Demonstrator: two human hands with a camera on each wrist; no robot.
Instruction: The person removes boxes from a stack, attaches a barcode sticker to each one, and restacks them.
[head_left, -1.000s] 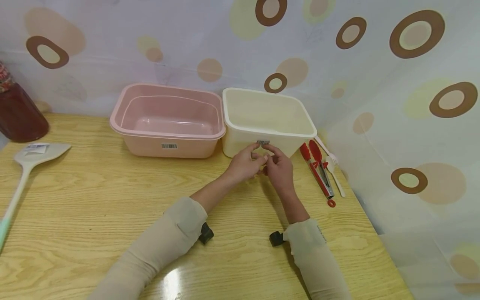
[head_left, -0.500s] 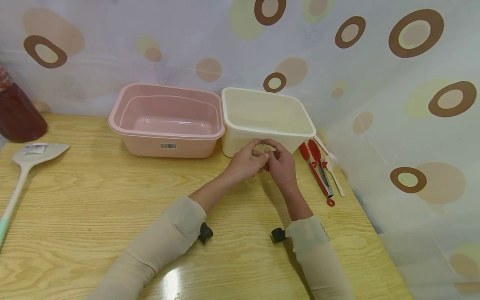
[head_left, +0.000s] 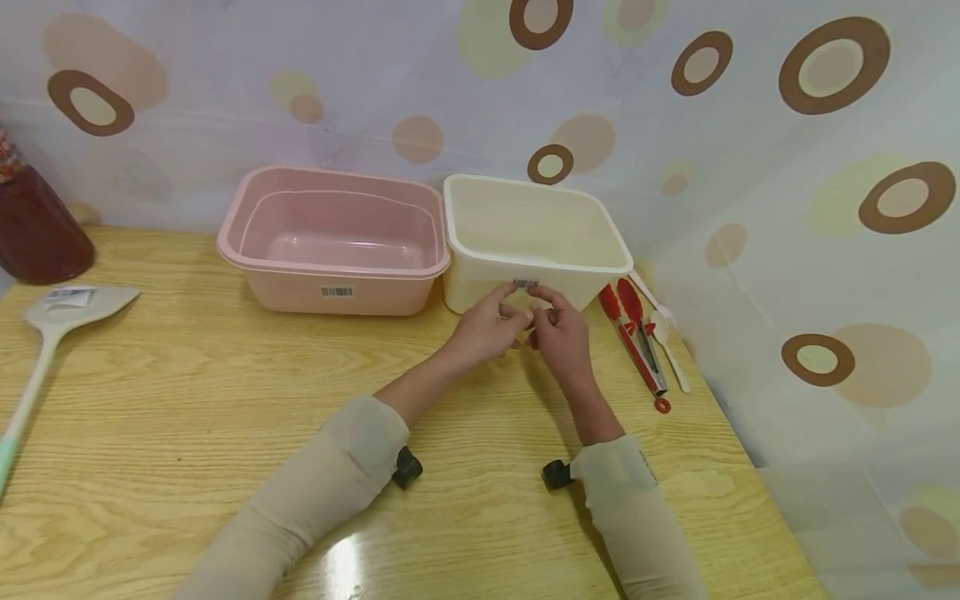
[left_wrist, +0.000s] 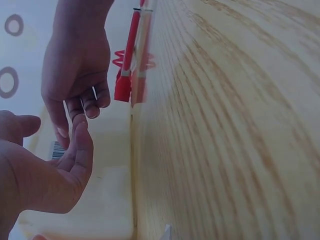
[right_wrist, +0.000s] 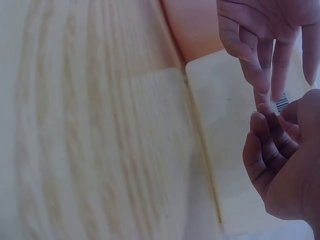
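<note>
In front of the cream bin [head_left: 480,275], my left hand [head_left: 486,327] and right hand [head_left: 562,337] meet, fingers loosely bent. The bin's barcode sticker [head_left: 525,284] shows just beyond the raised index fingertips, which stand slightly apart. Fingertips of both hands overlap lower down, with no object visible between them. The left wrist view has my right hand reaching down from the top toward the left hand, beside the sticker. From the right wrist, the left hand's fingers hang from above and meet the right hand's fingers.
A pink bin [head_left: 337,275] stands against the cream one. Red-tipped tongs [head_left: 637,342] and a pale spoon [head_left: 667,350] and fork [head_left: 651,298] lie to the right. At left are a pale turner [head_left: 52,329] and a dark red jar [head_left: 41,225]. Patterned sheeting rises behind and right.
The index fingertips came together over the barcode sticker half a second ago, then parted, so the sticker shows again. Otherwise both hands stay in nearly the same place.
</note>
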